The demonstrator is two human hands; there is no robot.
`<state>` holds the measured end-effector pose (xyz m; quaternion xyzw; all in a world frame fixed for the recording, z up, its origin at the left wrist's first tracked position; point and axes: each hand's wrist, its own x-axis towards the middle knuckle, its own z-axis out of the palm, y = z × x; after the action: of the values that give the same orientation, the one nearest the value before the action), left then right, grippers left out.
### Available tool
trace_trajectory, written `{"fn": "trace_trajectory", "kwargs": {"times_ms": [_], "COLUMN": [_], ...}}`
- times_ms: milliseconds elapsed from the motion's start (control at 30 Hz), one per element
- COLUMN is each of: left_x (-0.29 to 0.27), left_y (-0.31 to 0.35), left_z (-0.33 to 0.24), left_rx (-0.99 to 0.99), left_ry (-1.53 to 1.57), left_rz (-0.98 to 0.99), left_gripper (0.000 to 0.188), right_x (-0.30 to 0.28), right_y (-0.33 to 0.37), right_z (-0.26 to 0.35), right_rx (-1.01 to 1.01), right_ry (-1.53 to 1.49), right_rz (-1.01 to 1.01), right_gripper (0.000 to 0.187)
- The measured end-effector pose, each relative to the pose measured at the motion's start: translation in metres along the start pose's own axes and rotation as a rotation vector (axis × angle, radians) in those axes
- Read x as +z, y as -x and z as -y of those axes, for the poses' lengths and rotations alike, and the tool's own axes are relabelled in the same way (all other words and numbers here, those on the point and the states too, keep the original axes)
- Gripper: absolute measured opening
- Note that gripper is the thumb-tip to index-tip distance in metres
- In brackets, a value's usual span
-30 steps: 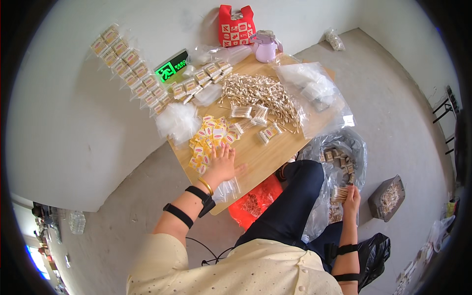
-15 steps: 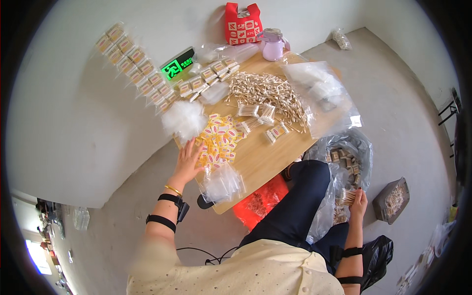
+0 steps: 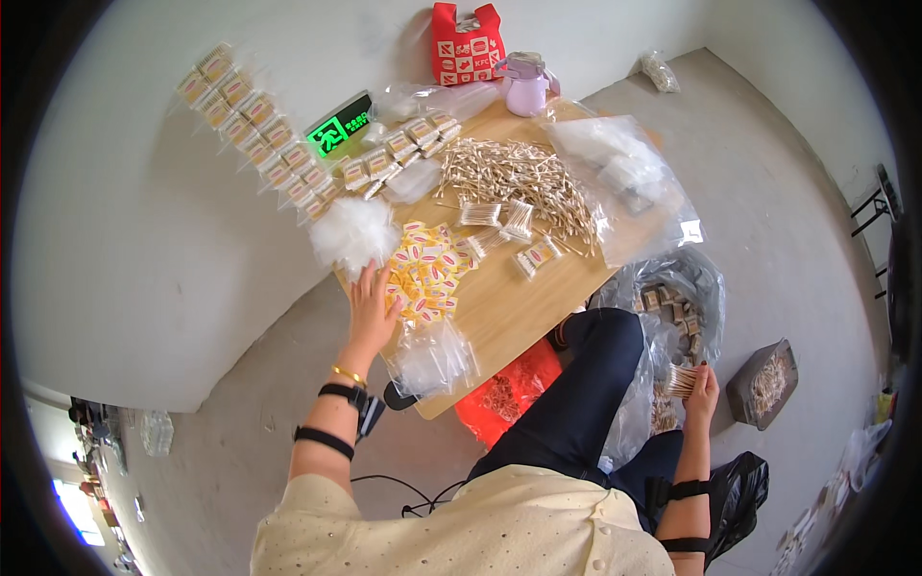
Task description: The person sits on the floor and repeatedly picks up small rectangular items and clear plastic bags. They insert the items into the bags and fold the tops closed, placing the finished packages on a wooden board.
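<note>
Right hand [image 3: 699, 389] grip closed on a small bundle of packets [image 3: 680, 380], low on the right beside the grey bag [image 3: 706, 288] on the floor. Left hand [image 3: 370, 309] flat, fingers spread, resting at the left edge of the yellow-red sachet pile [image 3: 427, 274] on the wooden tabletop [image 3: 519, 312], with a white fluffy bag [image 3: 355, 233] just beyond it and clear bags [image 3: 434, 360] nearer.

My low wooden table [image 3: 538, 288] sits on a grey floor [image 3: 768, 192]. On it lie cotton swabs [image 3: 523, 178], yellow sachets [image 3: 427, 274], clear bags [image 3: 434, 357] and white fluff [image 3: 355, 233].
</note>
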<state>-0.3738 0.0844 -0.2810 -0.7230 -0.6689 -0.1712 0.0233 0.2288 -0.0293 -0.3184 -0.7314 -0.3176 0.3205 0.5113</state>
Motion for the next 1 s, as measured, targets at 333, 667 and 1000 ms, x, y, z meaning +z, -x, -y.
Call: {"fn": "trace_trajectory", "kwargs": {"times_ms": [333, 667, 1000], "left_x": [-0.025, 0.053, 0.069], "left_y": [0.081, 0.084, 0.087], "left_z": [-0.084, -0.08, -0.072], "left_rx": [0.14, 0.182, 0.189], "left_ry": [0.149, -0.008, -0.029], "left_rz": [0.152, 0.165, 0.04], "left_gripper": [0.077, 0.085, 0.075], "right_x": [0.001, -0.019, -0.071], "right_y": [0.002, 0.006, 0.015], "right_z": [0.007, -0.017, -0.007], "right_rx": [0.047, 0.011, 0.074], "right_ry": [0.001, -0.04, -0.063], "right_rz": [0.042, -0.028, -0.175], "right_gripper": [0.037, 0.035, 0.036]}}
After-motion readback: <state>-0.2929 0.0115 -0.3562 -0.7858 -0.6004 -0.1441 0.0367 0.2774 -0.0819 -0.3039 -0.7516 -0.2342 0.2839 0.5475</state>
